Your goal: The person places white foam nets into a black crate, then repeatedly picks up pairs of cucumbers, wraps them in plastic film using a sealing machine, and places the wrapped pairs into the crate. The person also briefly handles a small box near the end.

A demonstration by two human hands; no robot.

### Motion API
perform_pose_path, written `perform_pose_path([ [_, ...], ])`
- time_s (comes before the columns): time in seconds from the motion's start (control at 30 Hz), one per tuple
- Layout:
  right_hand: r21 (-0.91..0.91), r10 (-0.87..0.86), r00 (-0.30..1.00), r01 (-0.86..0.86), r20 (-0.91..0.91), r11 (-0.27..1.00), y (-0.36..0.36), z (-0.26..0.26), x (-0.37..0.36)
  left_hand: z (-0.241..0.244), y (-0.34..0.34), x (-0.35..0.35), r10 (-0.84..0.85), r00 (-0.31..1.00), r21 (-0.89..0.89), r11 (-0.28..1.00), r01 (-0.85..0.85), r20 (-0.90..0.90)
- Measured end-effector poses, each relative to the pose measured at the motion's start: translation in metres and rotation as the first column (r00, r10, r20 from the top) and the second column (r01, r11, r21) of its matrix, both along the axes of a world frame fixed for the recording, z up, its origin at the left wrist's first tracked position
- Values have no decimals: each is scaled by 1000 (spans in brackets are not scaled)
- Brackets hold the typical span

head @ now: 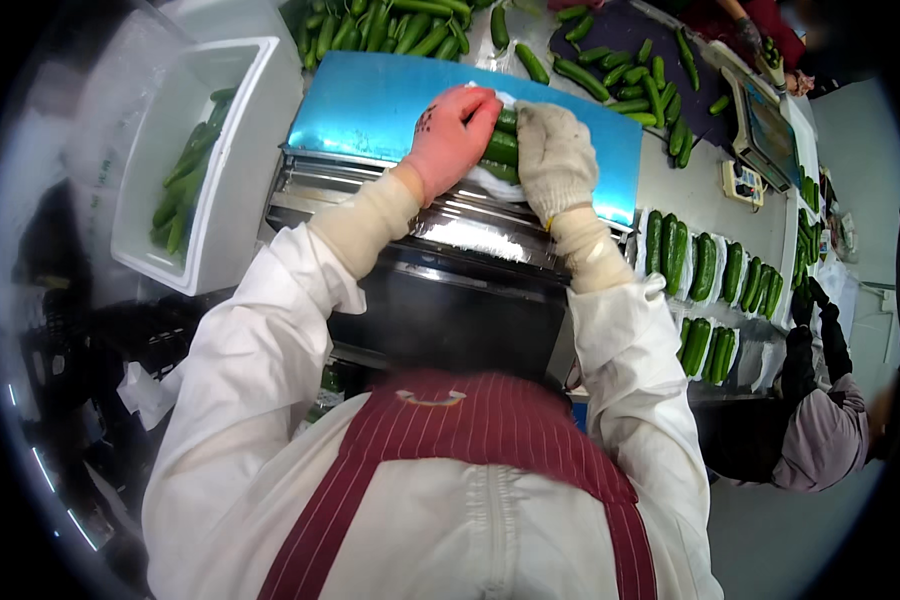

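Several green cucumbers (502, 148) lie side by side on a white sheet (495, 182), between my two hands. My left hand (456, 139), in a pink glove, grips their left ends. At the right ends, my right hand (556, 157) in a white knit glove is closed around them. Both hands are over the blue plate (367, 105) of a wrapping machine. Just in front of them, towards me, runs a shiny roll of clear film (472, 232). The fingertips and the cucumbers' ends are hidden by the gloves.
Left stands a white foam box (266, 150) holding cucumbers. Loose cucumbers (390, 26) are heaped behind the plate, more on a dark mat (570, 45). Rows of cucumbers on white trays (703, 266), a scale (765, 135) and a power strip (742, 182) are right. Co-workers (825, 420) stand nearby.
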State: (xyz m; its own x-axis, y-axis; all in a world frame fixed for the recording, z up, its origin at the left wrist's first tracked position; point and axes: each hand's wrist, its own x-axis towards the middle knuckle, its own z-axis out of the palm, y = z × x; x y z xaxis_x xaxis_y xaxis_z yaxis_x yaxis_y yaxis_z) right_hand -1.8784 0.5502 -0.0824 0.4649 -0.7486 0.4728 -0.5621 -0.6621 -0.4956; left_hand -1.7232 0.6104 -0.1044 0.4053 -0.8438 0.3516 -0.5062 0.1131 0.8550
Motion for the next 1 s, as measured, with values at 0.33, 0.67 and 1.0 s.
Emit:
perform_pose_path([
  [0.33, -232, -79, 977, 31, -200, 972, -16, 17, -52, 4, -5, 8, -44, 999, 72, 996, 43, 16],
  [0.67, 5, 306, 872, -329, -383, 944, 14, 47, -178, 65, 120, 104, -279, 820, 321, 939, 124, 500],
  [1.0, -146, 366, 840, -453, -401, 880, 22, 4, -138, 30, 109, 83, -536, 451, 303, 817, 491, 713],
])
